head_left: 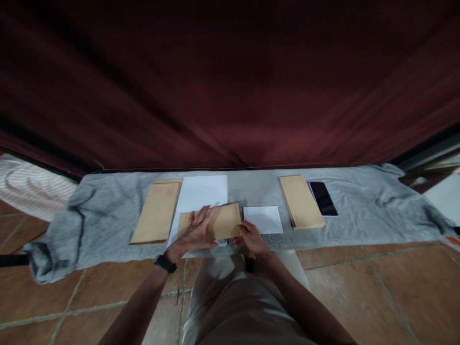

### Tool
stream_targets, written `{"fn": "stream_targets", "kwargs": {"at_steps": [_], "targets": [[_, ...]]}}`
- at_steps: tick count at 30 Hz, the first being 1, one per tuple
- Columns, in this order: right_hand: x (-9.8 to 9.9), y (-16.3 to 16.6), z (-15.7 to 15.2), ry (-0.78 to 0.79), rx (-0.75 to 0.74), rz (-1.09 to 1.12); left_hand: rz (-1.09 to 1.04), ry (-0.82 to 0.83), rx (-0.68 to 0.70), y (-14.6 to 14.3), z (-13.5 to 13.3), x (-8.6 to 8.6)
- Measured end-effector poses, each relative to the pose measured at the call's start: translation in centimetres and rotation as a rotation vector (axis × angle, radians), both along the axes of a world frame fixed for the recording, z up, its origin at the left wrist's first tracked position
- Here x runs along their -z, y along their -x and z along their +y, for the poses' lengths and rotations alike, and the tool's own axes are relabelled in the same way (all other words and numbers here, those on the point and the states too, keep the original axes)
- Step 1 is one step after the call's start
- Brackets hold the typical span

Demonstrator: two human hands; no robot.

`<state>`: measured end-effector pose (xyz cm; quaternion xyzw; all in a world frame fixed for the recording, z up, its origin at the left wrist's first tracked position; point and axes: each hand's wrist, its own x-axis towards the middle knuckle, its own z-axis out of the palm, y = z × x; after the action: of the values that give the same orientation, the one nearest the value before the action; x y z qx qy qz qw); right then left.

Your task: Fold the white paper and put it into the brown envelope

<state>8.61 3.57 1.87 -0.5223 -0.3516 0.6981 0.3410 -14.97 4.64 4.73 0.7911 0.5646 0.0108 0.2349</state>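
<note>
Works over gray cloth (247, 187), soft & fuzzy-looking, fairly flat in the mid., bunched & wrinkled toward both ends. Faces dark red curtain (251, 115), hanging in loose folds past the far edge. Has floor tiles (345, 287) below, brownish w/ pale joints.

Shows on the cloth, L to R: L pile of envelopes (156, 211), smooth tan paper, edges a bit uneven; large white sheet (204, 189), flat, partly covered; small white card (264, 220), rectangular, dark along top & L edges; R pile of envelopes (302, 201), set at a slant; phone (326, 199), dark glass w/ purplish rim, just beside that pile.

Leaves only a narrow gap betw. card & R pile; gives more room R of phone, plus a bare gray strip beyond the card. Comes close to the near edge w/ both wrists.

Holds tan envelope (226, 221) mid-cloth, over near part of white sheet. Looks plain, long & narrow, R end angled slightly away. Lays left hand (196, 231) on its L part, fingers spread apart; wears dark watch (165, 263) on that wrist. Clamps right hand (251, 237), thumb & fingers, on its R end near the lower corner; can't tell exact finger placement underneath.
</note>
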Motion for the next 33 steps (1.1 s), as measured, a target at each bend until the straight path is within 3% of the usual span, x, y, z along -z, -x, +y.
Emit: {"fn": "stream_targets", "kwargs": {"at_steps": [8, 16, 24, 29, 33], "targets": [[0.0, -0.1, -0.1, -0.002, 0.000, -0.004, 0.015, -0.140, 0.071, -1.2, 1.0, -0.4], [0.2, -0.5, -0.2, 0.078, -0.036, -0.037, 0.021, -0.214, 0.125, -0.7, 0.9, 0.6], [-0.2, -0.5, -0.1, 0.104, -0.022, -0.121, 0.036, -0.323, 0.158, -1.1, 0.8, -0.1], [-0.1, -1.2, -0.4, -0.090, -0.097, -0.324, 0.055, -0.292, 0.159, -0.8, 1.0, 0.4], [-0.5, -3.1, -1.3, -0.455, -0.169, -0.645, 0.014, -0.238, 0.155, -0.2, 1.4, 0.1]]}}
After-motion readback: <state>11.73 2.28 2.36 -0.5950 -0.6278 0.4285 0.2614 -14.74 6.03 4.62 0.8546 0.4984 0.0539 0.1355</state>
